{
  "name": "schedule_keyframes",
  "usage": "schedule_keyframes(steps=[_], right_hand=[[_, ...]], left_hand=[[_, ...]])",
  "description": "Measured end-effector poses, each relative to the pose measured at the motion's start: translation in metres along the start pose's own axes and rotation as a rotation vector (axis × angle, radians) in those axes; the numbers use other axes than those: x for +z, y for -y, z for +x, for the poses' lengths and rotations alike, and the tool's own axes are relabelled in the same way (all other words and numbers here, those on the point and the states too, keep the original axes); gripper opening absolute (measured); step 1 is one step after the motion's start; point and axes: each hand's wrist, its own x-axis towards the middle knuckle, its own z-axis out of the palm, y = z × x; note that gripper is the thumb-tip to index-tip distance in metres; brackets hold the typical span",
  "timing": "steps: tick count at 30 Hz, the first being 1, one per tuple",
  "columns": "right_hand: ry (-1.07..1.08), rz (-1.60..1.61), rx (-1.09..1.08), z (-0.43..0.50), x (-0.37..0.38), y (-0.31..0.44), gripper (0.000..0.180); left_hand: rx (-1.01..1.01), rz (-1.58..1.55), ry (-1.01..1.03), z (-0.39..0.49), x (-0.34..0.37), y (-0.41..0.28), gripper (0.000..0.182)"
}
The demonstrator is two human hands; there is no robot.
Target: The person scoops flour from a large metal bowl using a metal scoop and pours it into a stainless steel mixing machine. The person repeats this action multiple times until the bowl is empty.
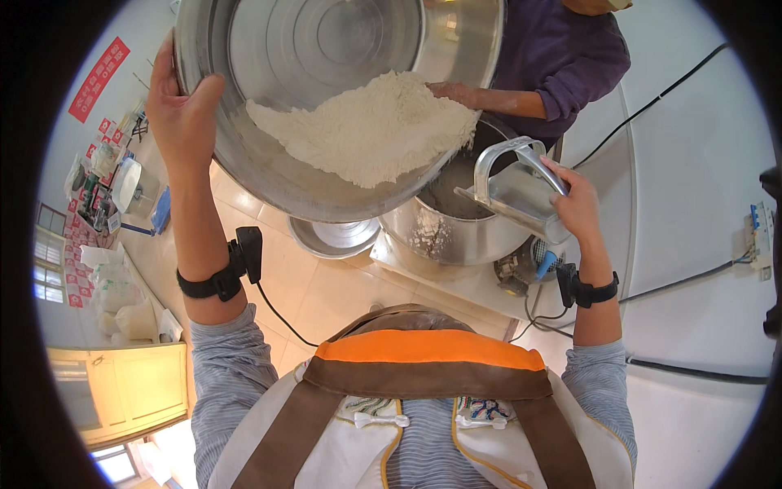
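Observation:
My left hand point(186, 104) grips the left rim of a large, wide metal basin point(342, 30), thumb on the inner side. The basin is tilted, and a heap of pale flour-like powder point(372, 128) lies along its lower side. In my right hand point(577, 202) is a shiny metal scoop point(519, 192), held by its handle. The scoop is over the right part of a round steel drum point(464, 238), whose outer wall has white powder on it. The basin's lower rim overlaps the drum's opening, and the drum's inside is partly hidden.
Another person's hand point(452, 95) touches the powder at the basin's right. A smaller metal bowl point(333, 235) is below the basin. A motor-like unit point(516, 269) is beside the drum. Black cables point(678, 281) run along the right wall. Bags point(134, 318) lie on a left counter.

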Motion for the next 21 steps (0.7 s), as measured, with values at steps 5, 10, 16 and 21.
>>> schedule_keyframes(steps=[5,10,16,21], right_hand=[[-0.065,-0.020,-0.054,-0.008,-0.006,0.006,0.066],[-0.014,-0.040,0.033,-0.009,-0.009,0.015,0.065],[0.027,-0.028,0.073,-0.007,-0.011,0.022,0.064],[0.028,-0.031,0.065,-0.008,-0.009,0.020,0.063]], left_hand=[[0.038,-0.005,0.039,0.006,0.003,-0.005,0.060],[0.029,-0.003,0.052,0.003,0.005,-0.008,0.059],[0.012,0.010,0.026,-0.002,0.004,-0.007,0.059],[0.023,0.097,0.026,-0.002,0.004,-0.007,0.058]])
